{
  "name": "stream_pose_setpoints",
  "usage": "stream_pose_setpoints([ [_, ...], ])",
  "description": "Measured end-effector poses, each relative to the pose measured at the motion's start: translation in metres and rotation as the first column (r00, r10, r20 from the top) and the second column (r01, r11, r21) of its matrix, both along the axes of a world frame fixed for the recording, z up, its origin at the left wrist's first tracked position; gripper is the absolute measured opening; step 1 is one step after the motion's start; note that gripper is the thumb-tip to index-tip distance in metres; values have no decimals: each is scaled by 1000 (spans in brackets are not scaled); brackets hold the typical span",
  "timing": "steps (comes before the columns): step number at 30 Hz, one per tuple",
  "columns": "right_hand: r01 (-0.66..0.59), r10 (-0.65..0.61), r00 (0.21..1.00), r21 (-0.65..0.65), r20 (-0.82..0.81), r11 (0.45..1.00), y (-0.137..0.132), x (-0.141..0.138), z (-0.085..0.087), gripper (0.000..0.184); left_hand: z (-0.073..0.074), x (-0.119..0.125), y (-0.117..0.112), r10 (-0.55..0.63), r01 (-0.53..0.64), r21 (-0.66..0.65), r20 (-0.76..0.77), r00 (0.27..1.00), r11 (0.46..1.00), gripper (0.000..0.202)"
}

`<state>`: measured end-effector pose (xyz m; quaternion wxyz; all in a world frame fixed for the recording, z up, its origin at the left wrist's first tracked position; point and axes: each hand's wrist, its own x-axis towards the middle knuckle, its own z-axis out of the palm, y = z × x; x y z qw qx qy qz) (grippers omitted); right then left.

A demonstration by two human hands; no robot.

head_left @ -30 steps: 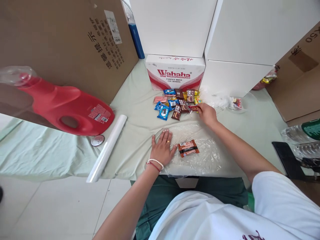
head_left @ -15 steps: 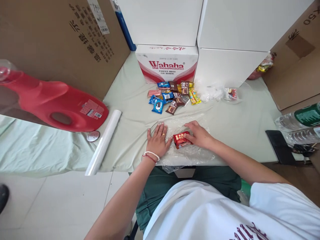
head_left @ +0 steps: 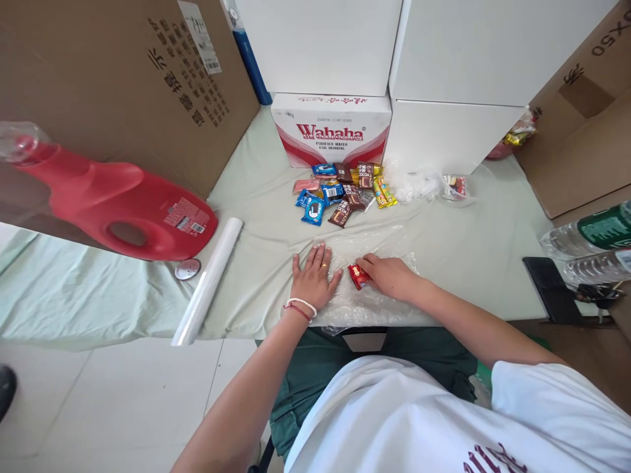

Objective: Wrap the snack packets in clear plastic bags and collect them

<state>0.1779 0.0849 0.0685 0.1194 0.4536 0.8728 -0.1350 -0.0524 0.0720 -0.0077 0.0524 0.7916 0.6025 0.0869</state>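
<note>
My left hand (head_left: 313, 279) lies flat with fingers spread on the left edge of a clear plastic sheet (head_left: 389, 246) spread on the green-covered table (head_left: 468, 243). My right hand (head_left: 389, 274) rests palm down on the sheet, its fingers curled over a red snack packet (head_left: 358, 276) that peeks out at its left side. A pile of small wrapped snacks (head_left: 345, 190), brown, blue, pink and yellow, lies farther back in front of a red-and-white Wahaha carton (head_left: 331, 129).
A red detergent jug (head_left: 113, 203) lies at left beside a roll of clear film (head_left: 208, 281) and a small round lid (head_left: 187, 269). Cardboard boxes (head_left: 123, 72) and white boxes (head_left: 458, 85) line the back. Water bottles (head_left: 591, 236) and a dark phone (head_left: 547, 281) sit at right.
My right hand left the snack pile, came back onto the plastic sheet and now covers a red packet there. The left hand stayed flat in place.
</note>
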Motion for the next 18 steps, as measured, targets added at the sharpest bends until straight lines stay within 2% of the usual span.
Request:
stream_pose_setpoints([
  [7,46,-45,999,15,-15,999,1,-9,0,45,0,0,0,0,0,4,-2,1000,1000,68],
  [10,53,-54,997,-21,-48,998,-1,-9,-1,57,0,-1,1,-3,3,-8,-5,1000,1000,67],
  [13,83,-85,981,-14,-174,996,-9,9,-1,67,1,-4,2,-3,3,-11,30,1000,1000,66],
  [15,111,-99,943,18,-318,994,-22,30,-3,57,2,-8,1,15,-17,26,91,996,1000,66],
  [18,85,-34,856,76,-517,994,-50,65,-12,44,6,-14,-8,-8,-20,151,188,982,988,62],
])
